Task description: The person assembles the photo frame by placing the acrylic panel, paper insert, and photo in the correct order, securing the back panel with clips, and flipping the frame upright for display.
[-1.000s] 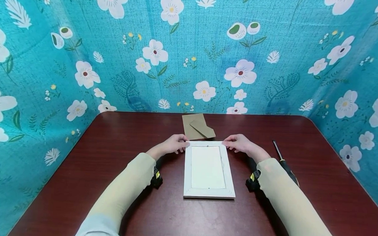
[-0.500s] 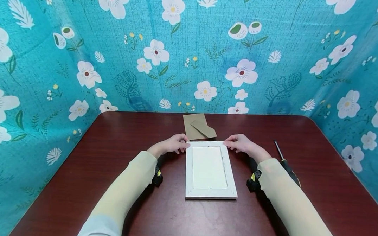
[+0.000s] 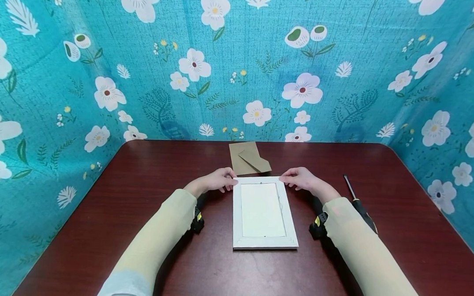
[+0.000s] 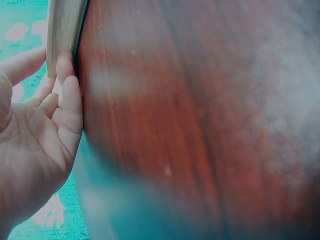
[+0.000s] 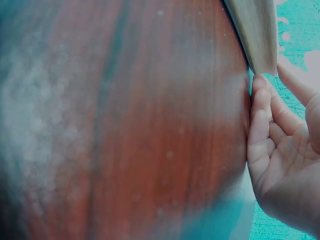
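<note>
A white picture frame [image 3: 264,243] lies on the table with a cream-white panel [image 3: 263,211] inside its opening. At its far left corner my left hand [image 3: 218,180] pinches the edge, thumb on top. My right hand [image 3: 302,179] pinches the far right corner in the same way. In the left wrist view the frame's side [image 4: 64,30] shows as pale wood between the thumb and fingers of the left hand [image 4: 42,125]. The right wrist view shows the frame's other side [image 5: 257,35] between the thumb and fingers of the right hand [image 5: 285,155].
Just beyond the frame lies a brown backing board [image 3: 240,159] with a folded-looking stand piece [image 3: 255,161] on it. A screwdriver [image 3: 355,199] rests on the dark red table [image 3: 161,162], partly behind the right sleeve. A blue flowered cloth [image 3: 233,59] hangs behind the table.
Almost nothing differs. Both hands keep their grip on the frame's far corners, and the frame appears only very slightly shifted to the right.
</note>
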### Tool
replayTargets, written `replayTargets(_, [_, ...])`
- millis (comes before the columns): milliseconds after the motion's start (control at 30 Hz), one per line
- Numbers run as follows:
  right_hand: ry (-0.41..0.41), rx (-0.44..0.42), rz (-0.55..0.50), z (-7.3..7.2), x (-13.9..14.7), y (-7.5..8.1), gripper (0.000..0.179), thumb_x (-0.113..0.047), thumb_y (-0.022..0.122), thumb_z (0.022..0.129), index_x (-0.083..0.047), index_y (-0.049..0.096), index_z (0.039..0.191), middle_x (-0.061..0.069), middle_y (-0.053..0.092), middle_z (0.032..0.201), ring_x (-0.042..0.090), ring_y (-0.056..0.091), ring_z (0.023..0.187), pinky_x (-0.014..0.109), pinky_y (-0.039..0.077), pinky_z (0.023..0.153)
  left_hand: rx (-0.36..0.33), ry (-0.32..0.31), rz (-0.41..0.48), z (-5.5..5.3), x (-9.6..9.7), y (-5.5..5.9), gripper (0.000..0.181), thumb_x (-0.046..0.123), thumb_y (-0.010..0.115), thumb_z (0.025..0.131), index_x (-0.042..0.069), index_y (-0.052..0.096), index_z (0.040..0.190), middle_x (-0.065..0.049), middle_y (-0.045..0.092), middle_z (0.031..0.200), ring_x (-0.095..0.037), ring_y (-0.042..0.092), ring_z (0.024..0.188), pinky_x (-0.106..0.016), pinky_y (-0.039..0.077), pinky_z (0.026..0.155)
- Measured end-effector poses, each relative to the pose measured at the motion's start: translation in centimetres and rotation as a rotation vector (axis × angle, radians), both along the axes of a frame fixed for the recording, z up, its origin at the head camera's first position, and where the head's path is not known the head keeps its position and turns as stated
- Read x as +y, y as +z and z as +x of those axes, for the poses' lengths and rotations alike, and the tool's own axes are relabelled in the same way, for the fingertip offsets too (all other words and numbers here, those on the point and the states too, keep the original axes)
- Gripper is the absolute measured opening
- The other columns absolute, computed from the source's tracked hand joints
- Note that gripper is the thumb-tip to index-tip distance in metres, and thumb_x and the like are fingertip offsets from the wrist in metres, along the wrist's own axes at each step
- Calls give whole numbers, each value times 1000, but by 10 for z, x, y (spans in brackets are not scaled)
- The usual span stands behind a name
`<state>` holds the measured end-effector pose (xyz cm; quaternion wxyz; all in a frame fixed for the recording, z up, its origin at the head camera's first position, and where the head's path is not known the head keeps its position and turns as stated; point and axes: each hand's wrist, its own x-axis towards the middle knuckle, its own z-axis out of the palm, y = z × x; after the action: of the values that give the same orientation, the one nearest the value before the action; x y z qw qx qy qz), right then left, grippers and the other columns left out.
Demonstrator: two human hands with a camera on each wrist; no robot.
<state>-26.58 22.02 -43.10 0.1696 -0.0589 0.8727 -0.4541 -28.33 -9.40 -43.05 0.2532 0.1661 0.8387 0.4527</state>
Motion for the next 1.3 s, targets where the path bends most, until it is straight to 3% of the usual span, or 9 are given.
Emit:
replayTargets(333, [-47, -22, 26, -3, -2, -3, 41, -34, 63, 95, 3, 64, 115, 9, 62, 89, 22, 54, 83, 30, 50, 70, 1, 3, -4, 0, 1, -1, 16, 15, 58, 97, 4, 53, 106, -6, 59, 83, -17, 57, 75, -29, 48, 64])
replayTargets(733, [-44, -2, 36, 2, -5, -1, 39, -31, 58, 98, 4, 62, 114, 11, 61, 89, 22, 54, 82, 30, 48, 69, 16, -5, -12, 1, 3, -2, 18, 16, 57, 98, 3, 53, 109, -6, 57, 83, -17, 56, 77, -29, 48, 64])
replayTargets(1000, [29, -9, 89, -2, -6, 8, 39, -31, 57, 99, 4, 60, 116, 12, 62, 93, 24, 57, 84, 32, 52, 70, 6, 17, -22, 4, 2, -1, 17, 16, 57, 98, 4, 53, 110, -6, 57, 83, -17, 56, 77, -29, 47, 64])
replayTargets(1167, [75, 71, 190, -9, -9, 16, 40, -30, 57, 99, 5, 59, 116, 13, 62, 87, 25, 58, 77, 34, 50, 65, 13, 7, -19, 4, 3, 0, 17, 16, 56, 99, 4, 53, 110, -7, 57, 84, -18, 56, 78, -30, 48, 65])
replayTargets(1300, [69, 172, 287, -18, -18, 22, 45, -32, 58, 98, 6, 56, 122, 21, 63, 106, 33, 58, 94, 44, 49, 81, 15, 9, -24, 4, 3, 0, 17, 16, 56, 99, 4, 53, 110, -7, 57, 84, -19, 56, 78, -30, 48, 66])
